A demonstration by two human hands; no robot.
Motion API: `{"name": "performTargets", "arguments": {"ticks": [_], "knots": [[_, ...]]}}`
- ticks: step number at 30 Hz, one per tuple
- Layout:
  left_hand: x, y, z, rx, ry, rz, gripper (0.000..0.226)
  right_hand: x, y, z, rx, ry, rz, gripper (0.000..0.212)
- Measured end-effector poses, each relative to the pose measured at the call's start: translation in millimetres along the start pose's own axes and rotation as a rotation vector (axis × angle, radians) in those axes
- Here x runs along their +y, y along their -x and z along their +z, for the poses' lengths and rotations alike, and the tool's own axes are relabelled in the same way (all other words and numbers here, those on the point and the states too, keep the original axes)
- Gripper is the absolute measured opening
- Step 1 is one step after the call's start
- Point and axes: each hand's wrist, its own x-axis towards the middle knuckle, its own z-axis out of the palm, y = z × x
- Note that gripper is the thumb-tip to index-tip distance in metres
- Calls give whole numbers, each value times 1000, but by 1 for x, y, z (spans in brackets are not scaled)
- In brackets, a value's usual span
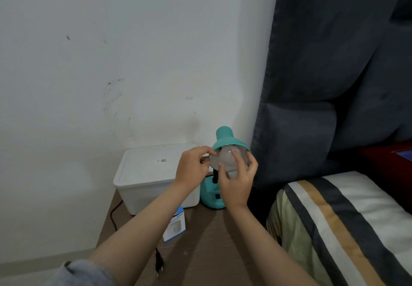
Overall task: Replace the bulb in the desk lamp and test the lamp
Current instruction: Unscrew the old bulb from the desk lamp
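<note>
A teal desk lamp (223, 137) stands on a brown table, its shade tilted toward me. A white bulb (225, 157) sits in the shade's mouth. My right hand (236, 182) has its fingers wrapped around the bulb from below and the right. At the shade's left rim, my left hand (193, 167) pinches the edge with fingertips. The lamp's teal base (210, 196) with a black switch shows below my hands. A blue and white bulb box (175, 226) lies on the table under my left forearm. The lamp's black plug (159, 263) lies loose on the table.
A white lidded plastic box (153, 174) stands left of the lamp against the wall. A black cord (114, 215) runs along the table's left edge. A dark padded headboard (323, 85) and a striped pillow (338, 225) fill the right side.
</note>
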Motion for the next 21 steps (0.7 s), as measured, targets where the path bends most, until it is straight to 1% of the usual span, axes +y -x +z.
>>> {"name": "performTargets", "arguments": {"ticks": [2, 4, 10, 12, 16, 18, 21], "knots": [[0, 0, 0, -2, 2, 1, 29, 1, 1, 3, -27, -9, 52, 53], [0, 1, 0, -1, 0, 6, 29, 1, 0, 4, -45, -9, 62, 51], [-2, 0, 1, 2, 17, -7, 29, 1, -4, -2, -61, 51, -44, 37], [-2, 1, 1, 0, 17, -7, 29, 2, -2, -3, -59, 60, -48, 41], [-2, 1, 1, 2, 24, -7, 29, -1, 0, -2, -33, 44, 30, 54], [-2, 1, 1, 4, 27, -5, 29, -1, -1, 0, -35, 33, 55, 53], [-2, 1, 1, 5, 29, -2, 30, -1, -4, 0, -59, 32, 32, 46]]}}
